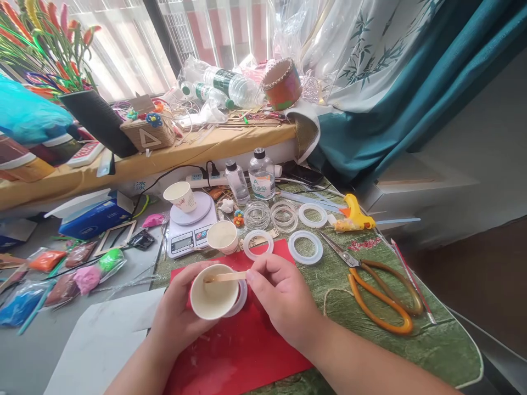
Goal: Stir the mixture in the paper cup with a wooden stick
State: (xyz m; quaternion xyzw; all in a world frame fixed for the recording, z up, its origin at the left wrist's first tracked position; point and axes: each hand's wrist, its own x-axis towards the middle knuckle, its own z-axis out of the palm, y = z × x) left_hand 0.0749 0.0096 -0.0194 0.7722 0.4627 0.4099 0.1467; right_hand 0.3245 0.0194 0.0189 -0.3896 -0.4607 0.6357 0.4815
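My left hand is wrapped round a white paper cup, tilted so that its inside shows. Between the thumb and fingers of my right hand is a flat wooden stick, its far end inside the cup. Both hands are above a red sheet. Partly hidden behind the cup, a translucent ring mould lies on the sheet. Beyond the hands stand a second paper cup and a white digital scale with a third cup on it.
Two clear bottles stand at the back, near several ring moulds. Large scissors and a yellow glue gun lie at the right. Bagged coloured clay lies at the left. A cluttered shelf runs behind.
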